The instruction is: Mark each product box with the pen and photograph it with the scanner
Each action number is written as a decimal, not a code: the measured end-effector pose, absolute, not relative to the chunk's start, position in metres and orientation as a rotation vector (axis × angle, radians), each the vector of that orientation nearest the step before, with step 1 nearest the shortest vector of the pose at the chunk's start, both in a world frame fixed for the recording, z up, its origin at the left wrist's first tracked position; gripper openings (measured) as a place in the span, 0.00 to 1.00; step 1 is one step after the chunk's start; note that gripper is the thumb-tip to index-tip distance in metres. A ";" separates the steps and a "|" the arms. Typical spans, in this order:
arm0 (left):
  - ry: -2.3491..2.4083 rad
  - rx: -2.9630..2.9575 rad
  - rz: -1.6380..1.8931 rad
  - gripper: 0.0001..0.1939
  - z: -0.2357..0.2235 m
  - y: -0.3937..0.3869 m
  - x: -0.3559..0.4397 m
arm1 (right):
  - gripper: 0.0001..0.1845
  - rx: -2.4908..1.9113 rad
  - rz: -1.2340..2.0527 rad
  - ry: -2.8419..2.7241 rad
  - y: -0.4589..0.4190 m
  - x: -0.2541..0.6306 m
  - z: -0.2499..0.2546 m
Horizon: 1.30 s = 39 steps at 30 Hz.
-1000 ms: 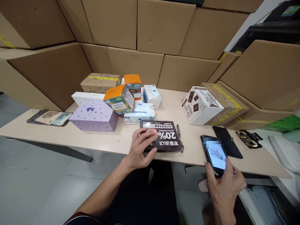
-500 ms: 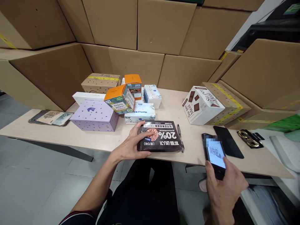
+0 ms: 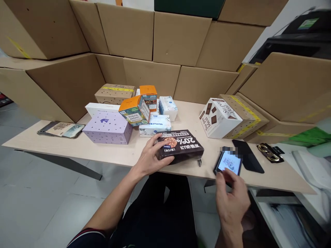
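From here I see one flat black cardboard box (image 3: 183,146) at the middle of the pale wooden table's (image 3: 113,155) front edge. The left hand (image 3: 152,156) has its left end, part-open, fingers over the top, thumb along the near side. One dark pen (image 3: 199,163) pokes out by its near right corner. The right hand (image 3: 232,198), fingers bent, is at one black phone (image 3: 229,162) by the front edge; I can't tell if it grips. Toward the back edge stand two orange-topped cardboard cartons (image 3: 134,112).
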State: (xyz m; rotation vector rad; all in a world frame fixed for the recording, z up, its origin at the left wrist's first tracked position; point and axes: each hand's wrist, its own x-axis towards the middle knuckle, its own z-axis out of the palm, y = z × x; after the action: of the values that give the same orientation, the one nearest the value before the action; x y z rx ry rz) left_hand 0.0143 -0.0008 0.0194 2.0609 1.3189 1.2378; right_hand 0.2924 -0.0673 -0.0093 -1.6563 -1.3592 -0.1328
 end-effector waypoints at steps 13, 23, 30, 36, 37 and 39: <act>1.205 1.909 1.114 0.32 0.042 -0.008 0.052 | 0.56 -1.493 0.379 -1.591 -0.001 0.220 0.031; 1.019 1.873 1.057 0.33 0.012 0.005 0.048 | 0.41 -1.554 0.151 -1.699 0.046 0.227 0.063; 1.103 1.904 1.136 0.27 0.006 -0.001 0.047 | 0.41 -1.456 0.093 -1.829 0.149 0.241 0.075; 1.101 1.852 1.175 0.25 0.004 0.003 0.044 | 0.38 -1.392 0.263 -1.933 0.198 0.224 0.064; 1.099 1.849 1.180 0.25 0.003 0.004 0.043 | 0.38 -1.386 0.259 -1.965 0.196 0.225 0.065; 1.095 1.855 1.179 0.25 0.003 0.004 0.043 | 0.37 -1.399 0.197 -1.982 0.184 0.234 0.071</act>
State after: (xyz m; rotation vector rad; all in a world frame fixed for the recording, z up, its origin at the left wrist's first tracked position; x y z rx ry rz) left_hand 0.0429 0.0035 0.0029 1.8551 1.0954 1.1789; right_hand 0.2337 0.1836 0.0714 -1.3987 -1.9821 0.1967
